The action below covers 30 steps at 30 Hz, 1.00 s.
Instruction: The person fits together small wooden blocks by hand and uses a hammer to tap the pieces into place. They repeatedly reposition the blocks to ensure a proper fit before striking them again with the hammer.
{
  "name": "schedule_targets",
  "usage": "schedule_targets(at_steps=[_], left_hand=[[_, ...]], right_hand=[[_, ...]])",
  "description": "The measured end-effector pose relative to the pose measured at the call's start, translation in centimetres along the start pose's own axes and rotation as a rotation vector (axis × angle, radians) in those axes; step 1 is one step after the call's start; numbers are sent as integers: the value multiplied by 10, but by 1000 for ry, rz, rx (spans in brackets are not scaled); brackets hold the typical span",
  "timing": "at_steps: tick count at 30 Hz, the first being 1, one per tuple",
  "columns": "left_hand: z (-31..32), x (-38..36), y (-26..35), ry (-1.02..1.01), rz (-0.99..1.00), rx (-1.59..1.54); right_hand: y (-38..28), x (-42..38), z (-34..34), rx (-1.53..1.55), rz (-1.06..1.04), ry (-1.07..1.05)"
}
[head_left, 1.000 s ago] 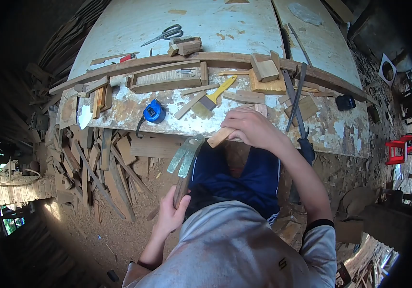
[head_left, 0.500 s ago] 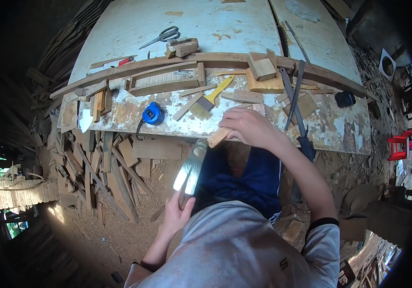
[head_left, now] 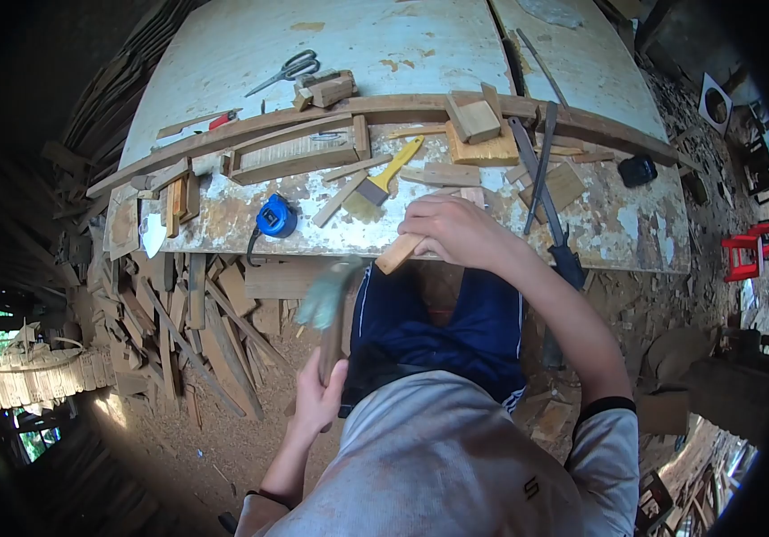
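Note:
My left hand is closed around the wooden handle of a claw hammer. The metal head, smeared by motion, is up near the table's front edge, just left of the wood piece. My right hand rests at that edge, its fingers wrapped over a small wood piece whose rounded end juts out toward the hammer. The rest of the piece is hidden under my fingers. Beyond my right hand lie flat wood offcuts and a yellow-handled paintbrush.
A blue tape measure sits near the front edge of the worktable. Farther back are scissors, a shallow wooden frame and a long curved beam. Crossed dark metal tools lie to the right. Scrap wood leans below the table.
The hammer has turned in my left hand, its head swinging left and blurring, with more handle showing. My right hand keeps its hold on the wood piece. The whole view has shifted slightly.

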<state>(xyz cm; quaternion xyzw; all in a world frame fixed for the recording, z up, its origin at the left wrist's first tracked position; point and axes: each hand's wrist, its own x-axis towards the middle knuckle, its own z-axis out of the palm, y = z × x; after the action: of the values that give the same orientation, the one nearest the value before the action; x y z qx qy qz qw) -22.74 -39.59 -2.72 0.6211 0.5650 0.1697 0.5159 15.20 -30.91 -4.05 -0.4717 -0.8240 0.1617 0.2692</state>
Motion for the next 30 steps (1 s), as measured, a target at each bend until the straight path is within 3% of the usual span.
schedule_targets(at_steps=[2, 5, 9, 10, 13, 14, 17, 21, 25, 26, 30], left_hand=[[-3, -12, -2, 31, 40, -138], [3, -2, -4, 61, 198, 41], [0, 5, 9, -46, 66, 221], [-3, 0, -2, -55, 46, 112], [0, -4, -5, 40, 259, 24], [4, -1, 1, 56, 262, 37], [6, 13, 12, -114, 25, 212], [1, -1, 4, 6, 143, 5], [3, 10, 24, -57, 139, 200], [0, 13, 18, -114, 38, 204], [-1, 1, 27, -24, 132, 97]], right_hand=[[-2, -1, 0, -14, -8, 15], [-2, 0, 1, -28, -28, 39], [0, 1, 1, -36, -49, 54], [0, 0, 1, -36, -39, 48], [-1, 0, 1, -24, -24, 43], [-1, 0, 2, -21, -28, 51], [-2, -1, 0, -26, -6, 36], [-1, 0, -1, -3, 20, 18], [0, -1, 1, -21, -6, 32], [0, -1, 1, -21, -12, 33], [1, 0, -3, -20, -12, 7]])
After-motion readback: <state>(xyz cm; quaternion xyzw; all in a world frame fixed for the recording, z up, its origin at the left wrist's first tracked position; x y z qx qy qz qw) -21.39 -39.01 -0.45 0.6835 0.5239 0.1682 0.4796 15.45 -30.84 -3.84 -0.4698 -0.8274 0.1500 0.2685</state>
